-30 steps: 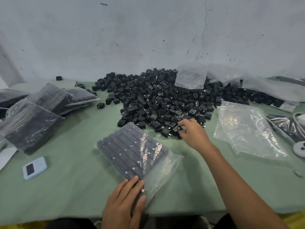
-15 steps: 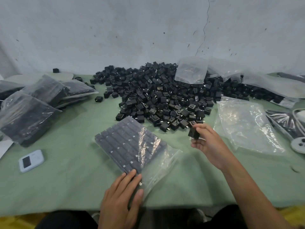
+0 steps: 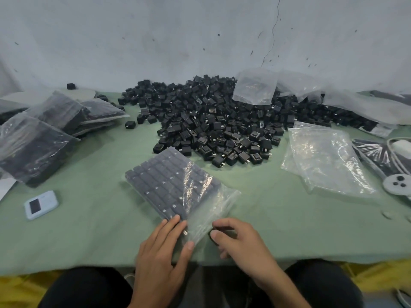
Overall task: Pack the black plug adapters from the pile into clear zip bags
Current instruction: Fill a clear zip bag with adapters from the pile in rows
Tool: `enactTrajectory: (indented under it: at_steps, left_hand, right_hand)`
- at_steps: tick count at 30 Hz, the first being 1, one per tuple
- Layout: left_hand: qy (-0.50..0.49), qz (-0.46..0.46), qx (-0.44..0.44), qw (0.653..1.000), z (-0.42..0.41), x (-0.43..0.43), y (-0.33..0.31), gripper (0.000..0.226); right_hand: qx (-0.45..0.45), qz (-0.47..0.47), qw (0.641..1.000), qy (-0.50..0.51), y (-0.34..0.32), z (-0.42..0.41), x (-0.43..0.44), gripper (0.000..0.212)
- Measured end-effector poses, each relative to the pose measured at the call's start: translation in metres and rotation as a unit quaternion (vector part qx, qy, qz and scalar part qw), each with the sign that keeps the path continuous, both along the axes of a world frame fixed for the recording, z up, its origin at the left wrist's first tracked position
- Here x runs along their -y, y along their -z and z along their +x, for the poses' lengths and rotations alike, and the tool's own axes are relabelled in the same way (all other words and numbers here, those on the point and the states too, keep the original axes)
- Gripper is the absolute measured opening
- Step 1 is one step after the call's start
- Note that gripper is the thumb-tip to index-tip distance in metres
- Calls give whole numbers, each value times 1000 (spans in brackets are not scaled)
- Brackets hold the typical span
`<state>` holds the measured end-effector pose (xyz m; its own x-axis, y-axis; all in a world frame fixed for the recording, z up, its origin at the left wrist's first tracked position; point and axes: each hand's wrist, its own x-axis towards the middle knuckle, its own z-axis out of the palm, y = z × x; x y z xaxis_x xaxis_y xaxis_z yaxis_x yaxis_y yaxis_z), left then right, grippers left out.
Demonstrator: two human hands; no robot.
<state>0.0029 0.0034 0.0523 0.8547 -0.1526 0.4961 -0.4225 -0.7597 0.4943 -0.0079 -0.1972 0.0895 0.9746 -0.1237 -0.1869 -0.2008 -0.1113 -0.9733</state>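
A large pile of black plug adapters covers the back middle of the green table. In front of it lies a clear zip bag filled with neat rows of adapters, its open mouth toward me. My left hand lies flat with straight fingers on the bag's near corner. My right hand is at the bag's mouth, fingers curled round a single black adapter, mostly hidden by the fingers.
Filled bags are stacked at the left. Empty clear bags lie at the right, another bag rests on the pile. A small white-blue device sits front left. Cable and a round white part are far right.
My right hand took an adapter from the pile's front edge and carried it back toward me to the bag's mouth. My left hand stayed on the bag's near corner.
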Motion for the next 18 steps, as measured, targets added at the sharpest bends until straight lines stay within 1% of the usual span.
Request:
enactTrajectory:
  at_steps: [3,6,8,11,14,16,18]
  left_hand:
    - [0,-7,-5,1000,-1,3,-1,52]
    - [-2,-10,-12,1000,-2,3,0,52]
    - [1,-10,-19,1000,-2,1,0,52]
    - [6,-6,-42,999,-2,0,0,53]
    - [9,-2,-52,999,-2,-1,-1,54]
    - [11,10,-57,998,-3,-2,-2,55]
    - [17,28,-53,998,-1,-3,-4,56]
  right_hand:
    - [19,55,998,38,2,7,-15,11]
    - [31,71,997,-4,2,11,-26,18]
    - [25,94,995,-1,3,14,-33,21]
    - [20,112,993,34,5,18,-40,9]
    - [20,74,996,35,5,21,-44,7]
    - [16,46,998,26,5,22,-44,12]
    - [7,37,999,12,5,23,-42,16]
